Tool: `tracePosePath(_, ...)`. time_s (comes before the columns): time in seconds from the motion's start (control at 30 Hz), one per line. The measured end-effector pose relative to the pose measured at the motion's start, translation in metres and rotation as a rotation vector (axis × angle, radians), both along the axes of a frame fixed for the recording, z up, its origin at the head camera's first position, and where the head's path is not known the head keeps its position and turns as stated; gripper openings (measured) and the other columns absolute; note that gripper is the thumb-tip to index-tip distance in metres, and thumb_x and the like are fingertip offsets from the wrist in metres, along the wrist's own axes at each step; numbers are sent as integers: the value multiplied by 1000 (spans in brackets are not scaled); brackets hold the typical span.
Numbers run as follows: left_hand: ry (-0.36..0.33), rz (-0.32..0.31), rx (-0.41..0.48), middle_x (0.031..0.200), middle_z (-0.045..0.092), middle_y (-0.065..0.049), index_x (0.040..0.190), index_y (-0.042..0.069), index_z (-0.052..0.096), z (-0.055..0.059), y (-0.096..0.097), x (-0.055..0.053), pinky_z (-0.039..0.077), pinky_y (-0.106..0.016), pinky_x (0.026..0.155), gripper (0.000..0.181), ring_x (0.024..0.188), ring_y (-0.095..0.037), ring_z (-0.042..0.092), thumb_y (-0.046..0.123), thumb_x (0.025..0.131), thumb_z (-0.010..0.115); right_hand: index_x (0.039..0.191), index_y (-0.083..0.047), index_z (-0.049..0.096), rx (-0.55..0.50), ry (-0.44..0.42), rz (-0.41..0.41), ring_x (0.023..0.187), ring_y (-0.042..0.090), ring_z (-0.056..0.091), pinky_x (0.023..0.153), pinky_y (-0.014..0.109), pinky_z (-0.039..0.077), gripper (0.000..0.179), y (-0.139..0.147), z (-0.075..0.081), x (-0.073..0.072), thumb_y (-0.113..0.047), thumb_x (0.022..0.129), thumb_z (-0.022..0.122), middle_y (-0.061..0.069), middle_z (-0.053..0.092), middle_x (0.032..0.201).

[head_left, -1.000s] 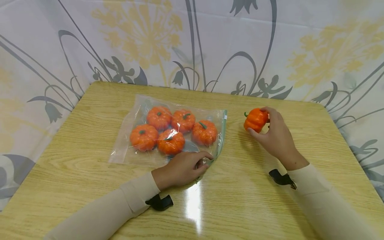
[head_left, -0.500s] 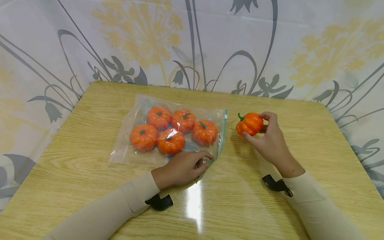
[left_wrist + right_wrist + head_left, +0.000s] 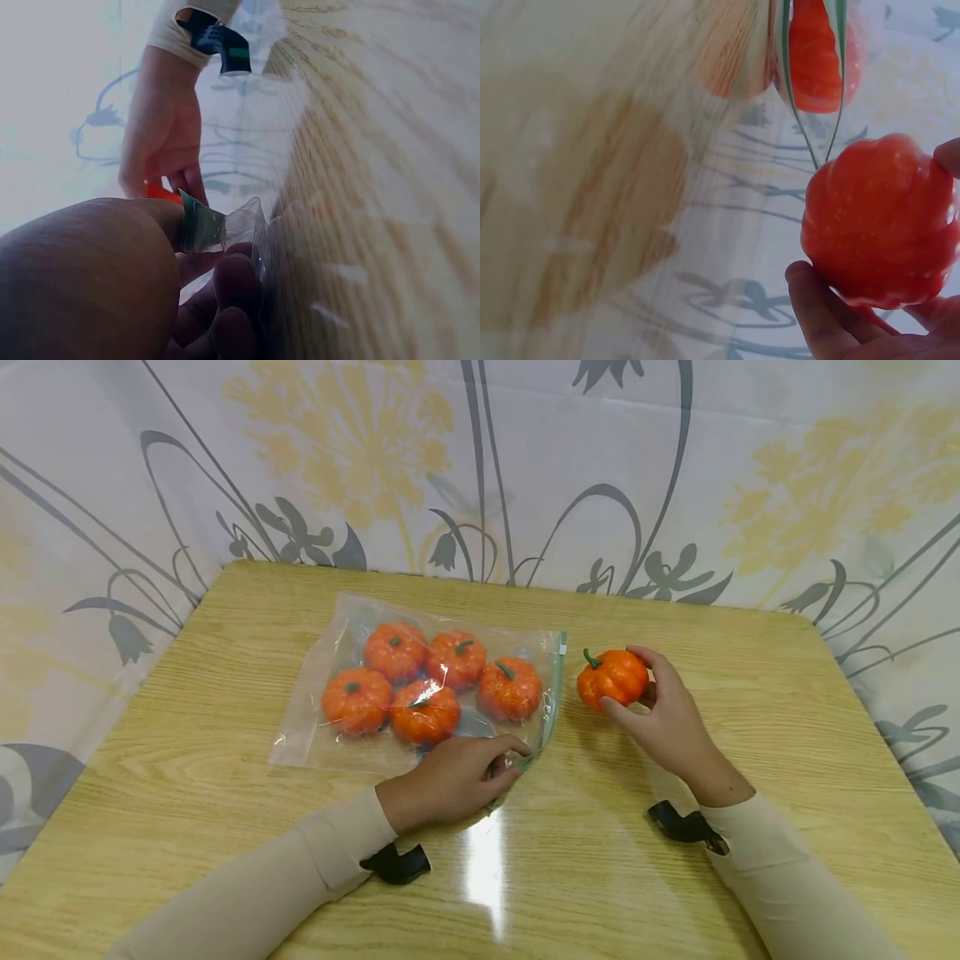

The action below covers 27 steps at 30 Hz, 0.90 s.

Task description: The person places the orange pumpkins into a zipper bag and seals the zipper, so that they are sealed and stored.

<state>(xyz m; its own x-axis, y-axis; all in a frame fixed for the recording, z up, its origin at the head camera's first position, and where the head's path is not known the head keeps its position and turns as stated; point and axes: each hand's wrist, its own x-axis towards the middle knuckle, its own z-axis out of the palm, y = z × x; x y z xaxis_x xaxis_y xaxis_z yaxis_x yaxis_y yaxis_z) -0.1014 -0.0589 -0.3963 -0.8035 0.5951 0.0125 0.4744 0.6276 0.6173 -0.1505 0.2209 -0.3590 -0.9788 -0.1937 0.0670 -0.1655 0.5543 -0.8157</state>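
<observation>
A clear zip bag lies on the table with several small orange pumpkins inside. My left hand pinches the near corner of its green-edged mouth; the left wrist view shows the green strip between thumb and fingers. In the right wrist view the mouth edges stand apart. My right hand grips another orange pumpkin by its right side, just right of the bag's mouth, its green stem pointing up and left. That pumpkin fills the fingers in the right wrist view.
Everything lies on a wood-grain table with a bright light reflection near its front. A flower-patterned cloth hangs behind the table's back edge. A black wrist camera sits at the right cuff.
My right hand has carried its pumpkin left and slightly nearer, closer to the bag's mouth. The left hand and the bag stay about where they were.
</observation>
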Motion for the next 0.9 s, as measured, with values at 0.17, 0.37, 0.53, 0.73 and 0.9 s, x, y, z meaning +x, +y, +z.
tracePosePath(0.17, -3, 7, 2, 78, 57, 15, 130, 23, 63, 1, 1, 1, 44, -22, 63, 31, 66, -2, 51, 29, 101, 57, 149, -3, 26, -34, -44, 42, 121, 42, 57, 85, 6, 46, 73, -1, -2, 1, -14, 92, 70, 20, 35, 147)
tracePosePath(0.37, 11, 10, 4, 75, 54, 14, 129, 22, 63, 1, 0, 0, 41, -22, 61, 31, 64, -2, 47, 23, 99, 56, 148, -6, 25, -14, -58, 61, 118, 35, 55, 87, 14, 48, 74, -3, -1, 2, -17, 92, 72, 17, 40, 147)
tracePosePath(0.53, 20, 8, -3, 74, 53, 13, 129, 22, 63, 0, 1, 1, 39, -21, 61, 32, 61, -1, 43, 20, 98, 55, 147, -4, 27, -13, -43, 78, 124, 28, 47, 94, 23, 42, 73, -4, -4, 3, -16, 91, 73, 14, 40, 147)
tracePosePath(0.73, 45, 18, 6, 74, 53, 14, 127, 22, 65, -2, 1, 1, 40, -22, 62, 32, 60, -1, 42, 18, 96, 56, 145, -2, 27, -14, -10, 111, 130, 27, 45, 94, 20, 41, 73, -3, -8, 4, -11, 90, 73, 16, 43, 146)
tracePosePath(0.9, 57, 34, 6, 71, 53, 14, 124, 22, 66, -2, 1, 1, 40, -22, 61, 27, 59, -1, 43, 23, 99, 58, 145, -2, 27, -22, -11, 126, 129, 24, 45, 93, 18, 42, 73, -3, -8, 3, -11, 89, 74, 15, 45, 146)
